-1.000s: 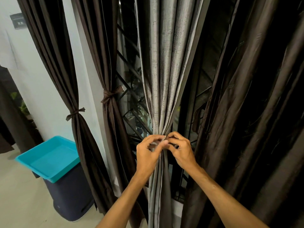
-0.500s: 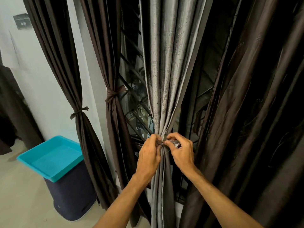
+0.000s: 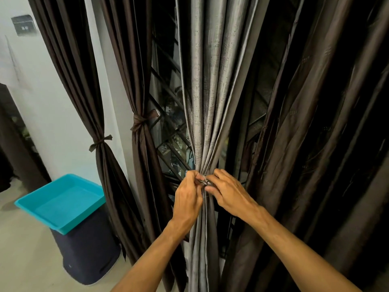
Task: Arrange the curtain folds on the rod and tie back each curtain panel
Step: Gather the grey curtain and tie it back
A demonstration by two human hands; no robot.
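Observation:
A grey curtain panel [image 3: 208,91] hangs in the middle, gathered into a narrow waist. My left hand [image 3: 187,199] and my right hand [image 3: 228,192] meet at that waist, fingertips pinching a thin tie [image 3: 203,181] wrapped around the folds. To the left, two dark brown panels [image 3: 134,60] [image 3: 69,66] hang with knotted tiebacks [image 3: 140,121] [image 3: 100,142] around them. A wide dark brown panel [image 3: 315,123] hangs loose on the right, close to my right forearm.
A window with a dark metal grille [image 3: 168,127] shows behind the panels. A turquoise tray [image 3: 61,204] rests on a dark bin [image 3: 88,258] at lower left. A white wall [image 3: 48,106] carries a switch plate [image 3: 23,25].
The camera has moved closer. Both hands stay at the grey panel's waist, and the fingertips have drawn tighter together around the tie.

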